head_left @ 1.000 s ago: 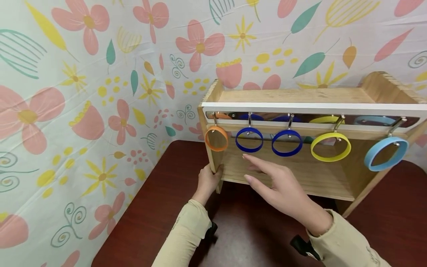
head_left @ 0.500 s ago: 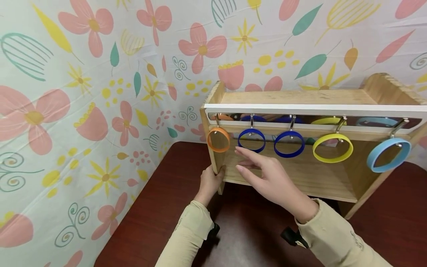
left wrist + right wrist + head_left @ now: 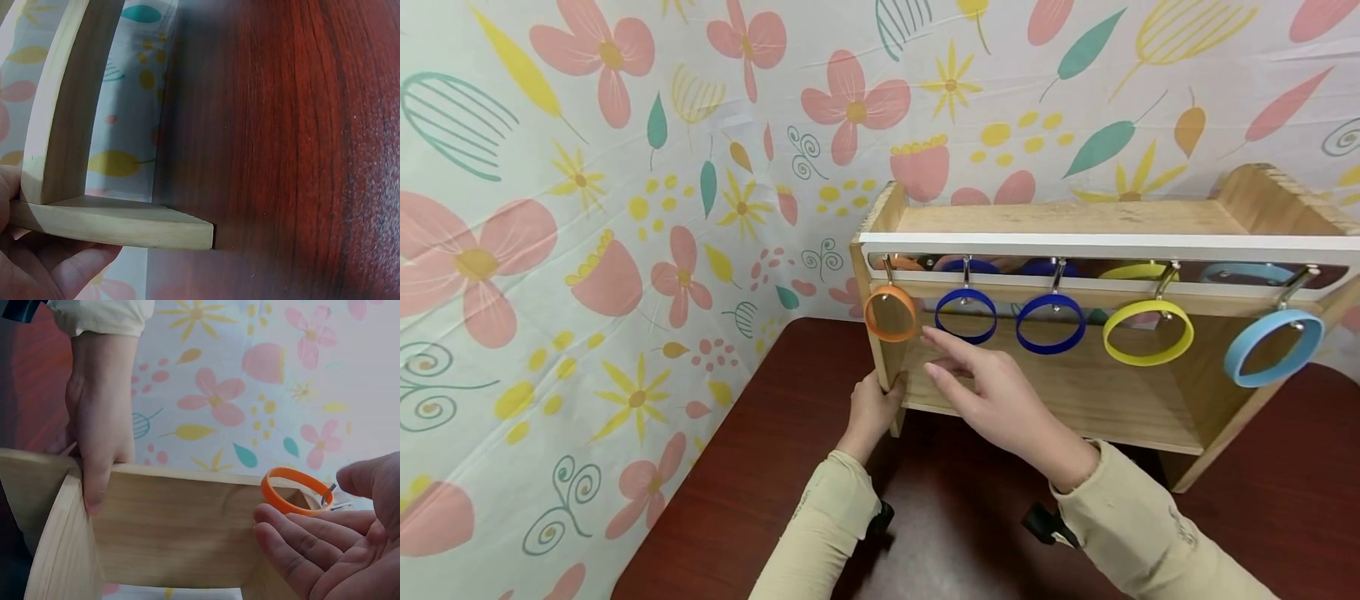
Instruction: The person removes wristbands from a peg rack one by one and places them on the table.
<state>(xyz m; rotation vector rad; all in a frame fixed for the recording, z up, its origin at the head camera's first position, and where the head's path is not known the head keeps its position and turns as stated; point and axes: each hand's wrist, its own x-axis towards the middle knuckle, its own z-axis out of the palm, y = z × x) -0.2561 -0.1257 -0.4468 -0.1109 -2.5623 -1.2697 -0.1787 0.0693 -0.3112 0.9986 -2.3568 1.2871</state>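
Observation:
My left hand point(image 3: 872, 412) grips the lower left side panel of a small wooden shelf point(image 3: 1060, 217); in the left wrist view its fingers wrap a wooden board point(image 3: 112, 222). Across the shelf's front, hooks carry an orange ring point(image 3: 891, 337), two dark blue rings point(image 3: 1051, 350), a yellow ring point(image 3: 1150, 360) and a light blue ring point(image 3: 1234, 367). Just right of the orange ring is my right hand point(image 3: 1000, 396), fingers extended and thumb apart, holding nothing. In the right wrist view, its fingertips overlap the orange ring point(image 3: 273, 495); whether they touch it I cannot tell.
The shelf stands on a dark red wooden table point(image 3: 730, 483). Behind and to the left hangs a flower-patterned cloth point(image 3: 647, 192). A shiny strip point(image 3: 1082, 265) with a white border runs behind the hooks.
My right hand has moved left, from below the dark blue rings to beside the orange ring. The left hand keeps its grip on the panel. All the rings still hang.

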